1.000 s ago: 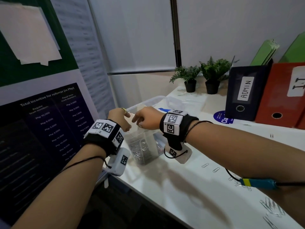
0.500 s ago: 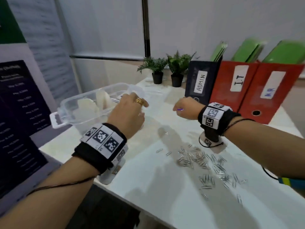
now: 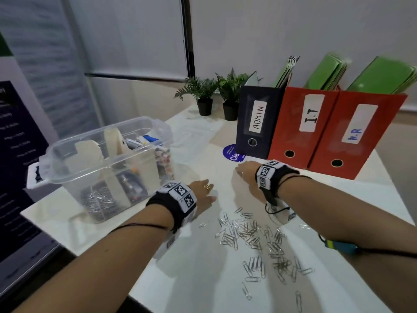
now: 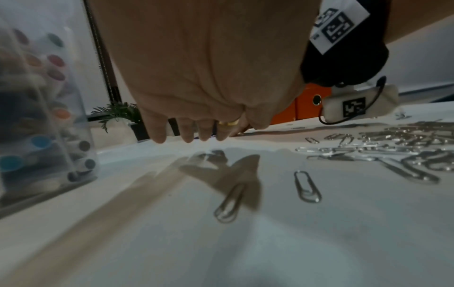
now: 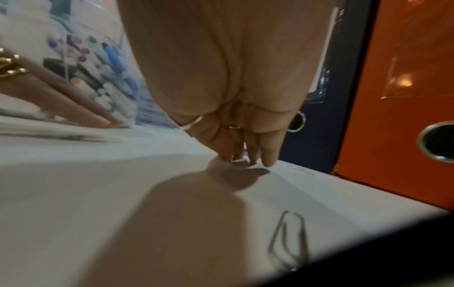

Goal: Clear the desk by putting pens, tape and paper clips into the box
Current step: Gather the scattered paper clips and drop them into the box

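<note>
A clear plastic box (image 3: 72, 177) stands at the desk's left, holding tape rolls (image 3: 86, 154), pens (image 3: 144, 141) and a heap of paper clips (image 3: 99, 197). Several loose paper clips (image 3: 248, 236) lie scattered on the white desk in front of me. My left hand (image 3: 203, 193) hovers low just right of the box, fingers (image 4: 186, 136) straight and holding nothing. My right hand (image 3: 243, 171) reaches toward the binders. Its straight fingertips (image 5: 255, 157) come down together on a small shiny piece on the desk; a firm pinch is not visible.
Behind my right hand stand a dark ADMIN binder (image 3: 257, 120) and two red binders (image 3: 309, 123). A blue round sticker (image 3: 232, 153), a clear lid (image 3: 194, 134) and two potted plants (image 3: 204, 96) are farther back. The desk edge runs along the near left.
Both hands have left the box and come down to the desk right of it. My view has swung right and down, bringing the scattered clips into sight.
</note>
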The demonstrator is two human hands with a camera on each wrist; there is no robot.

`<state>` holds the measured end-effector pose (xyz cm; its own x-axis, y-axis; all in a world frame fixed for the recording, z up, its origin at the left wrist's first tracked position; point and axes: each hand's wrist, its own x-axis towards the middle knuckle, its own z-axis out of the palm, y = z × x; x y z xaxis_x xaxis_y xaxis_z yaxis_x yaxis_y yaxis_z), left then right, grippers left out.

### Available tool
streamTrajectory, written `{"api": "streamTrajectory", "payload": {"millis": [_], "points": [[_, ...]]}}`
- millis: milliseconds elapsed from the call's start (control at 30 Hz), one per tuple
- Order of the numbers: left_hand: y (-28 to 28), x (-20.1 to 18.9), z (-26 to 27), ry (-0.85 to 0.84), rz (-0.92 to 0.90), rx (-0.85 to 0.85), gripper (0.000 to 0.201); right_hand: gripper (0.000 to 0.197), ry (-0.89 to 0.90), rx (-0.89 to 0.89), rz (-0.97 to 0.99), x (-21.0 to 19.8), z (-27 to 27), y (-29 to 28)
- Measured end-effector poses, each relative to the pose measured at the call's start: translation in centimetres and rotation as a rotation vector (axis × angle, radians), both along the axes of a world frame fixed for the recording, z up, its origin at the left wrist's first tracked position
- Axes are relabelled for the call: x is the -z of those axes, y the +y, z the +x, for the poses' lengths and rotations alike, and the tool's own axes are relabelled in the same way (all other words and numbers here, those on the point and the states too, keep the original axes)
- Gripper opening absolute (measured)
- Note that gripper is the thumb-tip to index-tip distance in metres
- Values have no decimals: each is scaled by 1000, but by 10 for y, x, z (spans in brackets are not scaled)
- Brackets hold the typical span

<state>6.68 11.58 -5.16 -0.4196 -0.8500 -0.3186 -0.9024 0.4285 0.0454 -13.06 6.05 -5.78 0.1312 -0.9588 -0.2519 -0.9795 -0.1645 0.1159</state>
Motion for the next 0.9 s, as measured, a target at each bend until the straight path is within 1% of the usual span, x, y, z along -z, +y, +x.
{"api": "streamTrajectory", "payload": {"millis": [33, 67, 100, 200, 233, 267, 333, 367, 400, 467, 533, 600, 633, 667, 700, 733, 767, 833, 900], "points": [[1, 4, -5, -13, 6, -8, 58, 25, 80, -19, 22, 2, 5, 0], [2, 6, -8, -38, 12, -15, 61, 29, 130, -47, 6, 6, 6, -2], [3, 9, -9, -58, 24, -18, 63, 33, 160, -39, 28, 6, 8, 0], [8, 12, -4, -44, 77, -20, 63, 34, 187, -15, 82, 14, 12, 2], [11, 14, 0, -62, 74, -2, 63, 34, 193, -13, 108, 14, 12, 6], [12, 17, 4, -96, 67, 24, 63, 34, 222, -50, 137, 15, 12, 7], [13, 25, 13, -137, 60, 60, 61, 31, 217, -82, 114, 11, 5, 7], [14, 28, 15, -151, 58, 69, 61, 31, 192, -63, 77, 4, 2, 7], [16, 29, 18, -153, 58, 75, 61, 31, 143, -27, 24, 0, -4, 4], [20, 31, 20, -169, 60, 76, 60, 34, 100, 69, -32, -6, -14, 0], [26, 31, 21, -169, 69, 72, 59, 37, 107, 126, -8, -14, -18, 6], [35, 30, 24, -103, 101, 30, 59, 39, 96, 147, 25, -18, -13, 18], [38, 29, 25, -79, 106, 8, 60, 43, 91, 155, 47, -21, -9, 23], [41, 29, 26, -64, 108, 0, 61, 54, 100, 138, 65, -23, -3, 26], [43, 30, 28, -65, 117, -3, 61, 67, 108, 80, 84, -22, 4, 27], [45, 30, 29, -74, 126, 6, 62, 74, 129, 21, 98, -22, 12, 32], [47, 30, 31, -78, 126, 15, 63, 71, 138, -13, 116, -20, 22, 38], [48, 28, 35, -61, 106, 24, 63, 53, 136, -50, 127, -17, 37, 52], [45, 20, 35, -28, 86, -23, 59, 45, 69, -76, 138, -17, 44, 66]]}}
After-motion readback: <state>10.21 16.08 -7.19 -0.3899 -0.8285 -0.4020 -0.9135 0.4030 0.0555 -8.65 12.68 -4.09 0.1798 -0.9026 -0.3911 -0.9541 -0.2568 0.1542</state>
